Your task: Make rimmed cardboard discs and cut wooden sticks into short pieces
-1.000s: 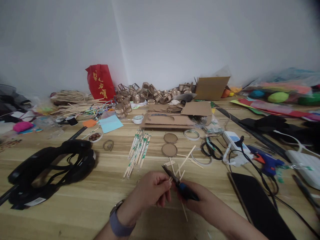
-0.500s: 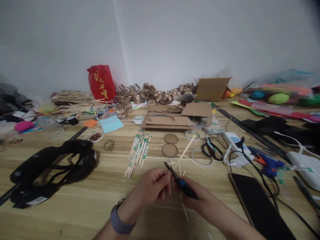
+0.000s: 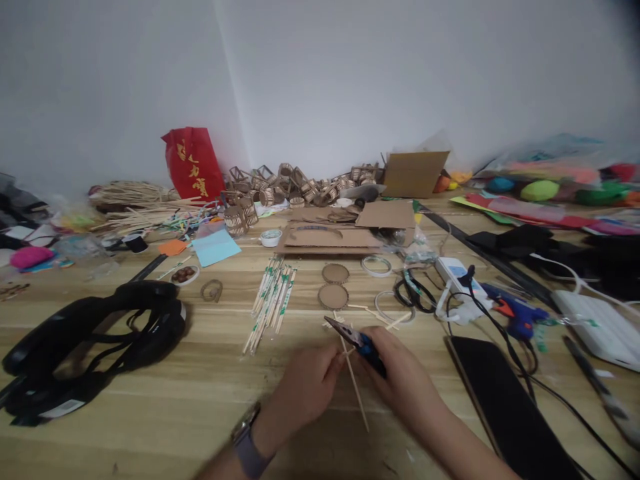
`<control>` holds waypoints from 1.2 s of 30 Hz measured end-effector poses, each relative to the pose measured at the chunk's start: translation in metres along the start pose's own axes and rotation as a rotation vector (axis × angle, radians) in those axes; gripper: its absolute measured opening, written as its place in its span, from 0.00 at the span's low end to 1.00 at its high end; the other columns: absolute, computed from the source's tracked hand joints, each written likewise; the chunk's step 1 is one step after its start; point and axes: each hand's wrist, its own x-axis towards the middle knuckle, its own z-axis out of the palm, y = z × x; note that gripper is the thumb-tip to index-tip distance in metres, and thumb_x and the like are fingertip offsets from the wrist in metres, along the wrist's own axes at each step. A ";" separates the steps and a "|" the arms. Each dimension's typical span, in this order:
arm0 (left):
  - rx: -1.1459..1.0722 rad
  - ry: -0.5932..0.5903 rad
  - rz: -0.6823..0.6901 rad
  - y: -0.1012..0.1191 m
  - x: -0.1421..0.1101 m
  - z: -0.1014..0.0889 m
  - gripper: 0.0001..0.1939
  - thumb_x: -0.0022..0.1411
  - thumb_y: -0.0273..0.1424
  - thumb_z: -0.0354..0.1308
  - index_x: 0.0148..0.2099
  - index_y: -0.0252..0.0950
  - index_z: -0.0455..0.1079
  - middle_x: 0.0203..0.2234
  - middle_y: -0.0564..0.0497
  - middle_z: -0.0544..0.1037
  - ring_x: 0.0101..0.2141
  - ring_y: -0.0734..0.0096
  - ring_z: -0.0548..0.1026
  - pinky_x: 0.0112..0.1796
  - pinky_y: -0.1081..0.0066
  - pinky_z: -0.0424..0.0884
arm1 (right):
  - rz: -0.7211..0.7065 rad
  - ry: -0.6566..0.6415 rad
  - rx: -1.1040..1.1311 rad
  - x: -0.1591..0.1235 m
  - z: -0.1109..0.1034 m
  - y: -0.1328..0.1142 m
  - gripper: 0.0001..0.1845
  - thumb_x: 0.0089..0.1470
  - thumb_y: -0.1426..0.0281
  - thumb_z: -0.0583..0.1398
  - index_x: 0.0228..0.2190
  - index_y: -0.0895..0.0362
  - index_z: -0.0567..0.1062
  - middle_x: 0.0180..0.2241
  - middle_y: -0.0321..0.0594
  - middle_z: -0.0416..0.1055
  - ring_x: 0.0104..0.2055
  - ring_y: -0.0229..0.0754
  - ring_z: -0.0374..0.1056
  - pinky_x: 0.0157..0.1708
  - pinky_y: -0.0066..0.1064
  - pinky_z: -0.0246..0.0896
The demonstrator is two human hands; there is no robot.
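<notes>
My left hand [image 3: 309,385] is closed in a pinch on a thin wooden stick [image 3: 356,390] that runs down towards me over the wooden table [image 3: 165,393]. My right hand [image 3: 400,381] is wrapped round the blue handles of small pliers [image 3: 353,335], whose dark jaws point up and left just above the stick. A few short cut stick pieces [image 3: 373,312] lie on the table just beyond the hands. Two cardboard discs [image 3: 334,285] sit behind them, and a bundle of wrapped chopsticks [image 3: 273,297] lies to the left.
A black headset with straps [image 3: 90,337] lies at the left. At the right are scissors [image 3: 413,293], a white power strip [image 3: 457,280], a blue glue gun [image 3: 517,319] and a black phone [image 3: 505,400]. Cardboard sheets [image 3: 340,233], small wicker baskets [image 3: 295,187] and a red bag [image 3: 193,163] stand at the back.
The long stick that stood tilted up beyond the hands now lies low, pointing towards me. Both hands and the pliers have moved slightly forward and down; the view shifted a little.
</notes>
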 end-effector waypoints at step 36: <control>-0.538 -0.003 -0.019 -0.004 0.006 0.008 0.12 0.48 0.25 0.52 0.31 0.38 0.76 0.29 0.53 0.81 0.39 0.61 0.75 0.43 0.68 0.67 | -0.095 -0.285 0.191 -0.008 -0.004 0.004 0.34 0.42 0.83 0.54 0.53 0.55 0.62 0.50 0.50 0.70 0.52 0.48 0.66 0.51 0.41 0.61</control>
